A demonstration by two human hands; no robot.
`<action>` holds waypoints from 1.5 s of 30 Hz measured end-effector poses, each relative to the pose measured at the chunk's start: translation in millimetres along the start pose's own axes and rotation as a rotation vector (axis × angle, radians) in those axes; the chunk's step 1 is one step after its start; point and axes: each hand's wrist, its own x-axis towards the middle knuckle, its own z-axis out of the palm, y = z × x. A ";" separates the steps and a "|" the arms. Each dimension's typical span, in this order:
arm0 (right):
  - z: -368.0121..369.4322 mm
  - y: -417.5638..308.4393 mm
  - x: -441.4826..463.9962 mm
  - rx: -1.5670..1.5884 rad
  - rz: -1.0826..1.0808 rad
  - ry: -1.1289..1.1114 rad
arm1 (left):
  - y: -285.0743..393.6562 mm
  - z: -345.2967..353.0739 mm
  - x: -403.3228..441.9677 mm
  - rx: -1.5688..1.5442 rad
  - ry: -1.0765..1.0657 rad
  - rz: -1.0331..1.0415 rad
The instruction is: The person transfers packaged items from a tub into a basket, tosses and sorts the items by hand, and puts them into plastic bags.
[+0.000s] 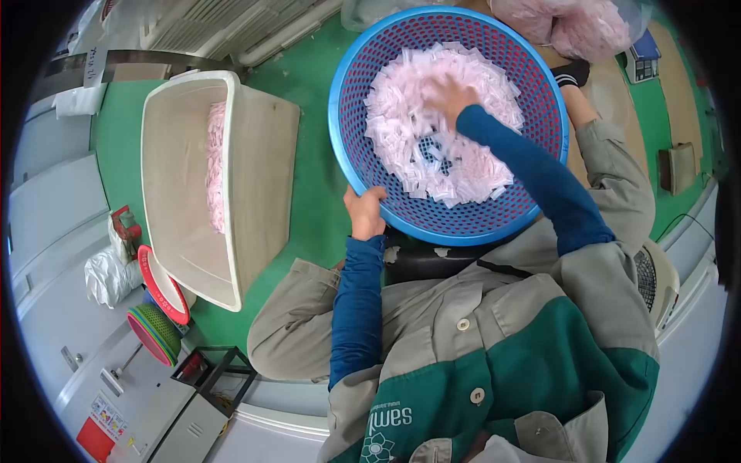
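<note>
A large blue perforated basket point(343, 147) stands tilted before my lap, holding a pile of small pale-pink and white pieces point(394, 100) that look like little packets. My left hand point(364, 213) grips its rim at the near left side, thumb over the edge. Inside the basket, my right hand point(448, 100) lies on the pile with the fingers spread, a little blurred. The basket's bottom shows through a gap in the pieces just below that hand. Both forearms wear blue sleeves.
Left of the basket is a big cream tub point(266, 154) with similar pink pieces inside. Filled clear bags point(590, 31) lie at the top right, near a small scale point(643, 58). Stacked coloured baskets point(153, 333) and a red-rimmed basin point(160, 285) stand by the left wall.
</note>
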 end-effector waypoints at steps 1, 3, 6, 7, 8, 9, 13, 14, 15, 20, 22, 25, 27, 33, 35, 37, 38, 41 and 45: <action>-2.6 22.0 -3.1 0.004 0.073 -0.020 | -0.7 0.5 -0.1 -0.003 -0.006 -0.003; -6.5 69.6 -16.5 0.082 0.289 -0.110 | -2.8 0.3 0.8 -0.023 0.013 0.038; -17.0 74.8 -38.5 -0.101 0.395 -0.113 | -3.1 -2.8 4.1 0.019 0.013 -0.022; -20.8 71.3 -46.1 -0.186 0.416 -0.110 | -4.4 -3.0 4.9 0.027 0.006 -0.040; -13.4 68.3 -50.0 -0.181 0.382 -0.036 | 1.4 1.3 0.1 0.035 0.027 -0.018; -7.0 64.3 -55.9 0.006 0.217 0.097 | 2.8 2.0 -1.1 0.037 0.028 -0.021; -10.7 26.2 -79.1 0.345 0.075 -0.054 | 1.7 0.6 0.2 0.039 0.003 -0.024; -15.3 21.6 -86.1 0.314 0.099 -0.100 | 2.5 2.1 -0.7 0.028 0.009 -0.023; -19.8 16.9 -93.1 0.281 0.122 -0.147 | 2.5 2.9 -1.0 0.016 0.015 -0.021; -33.4 19.9 -122.4 0.198 0.220 -0.542 | 5.0 1.0 -0.7 0.044 -0.020 -0.040; -34.7 23.2 -124.8 0.155 0.242 -0.603 | 4.0 1.9 -1.6 0.029 0.000 -0.025; -24.0 29.4 -125.5 0.252 0.243 -0.412 | -2.6 -2.5 5.3 0.023 -0.032 -0.038; -36.0 23.6 -124.0 0.204 0.242 -0.356 | 0.9 -0.7 2.1 0.028 -0.023 -0.056; -21.0 11.8 -142.7 0.422 -0.017 -0.764 | -1.8 -2.6 2.7 -0.009 -0.058 -0.025; 15.6 5.6 -154.2 0.232 -0.039 -0.804 | 0.3 -1.1 0.2 -0.038 -0.068 -0.015; 45.0 2.1 -159.8 0.071 -0.026 -0.874 | -1.8 -3.8 2.9 -0.032 -0.070 -0.015; 30.6 -2.2 -155.5 0.095 -0.004 -0.917 | -4.0 -5.5 4.9 -0.025 -0.079 -0.015; -2.7 -6.5 -147.9 0.139 -0.098 -0.902 | -8.2 -8.1 10.0 -0.002 -0.078 -0.032; 8.8 -11.1 -151.6 0.313 -0.064 -0.679 | -8.2 -7.2 9.0 -0.023 -0.048 -0.037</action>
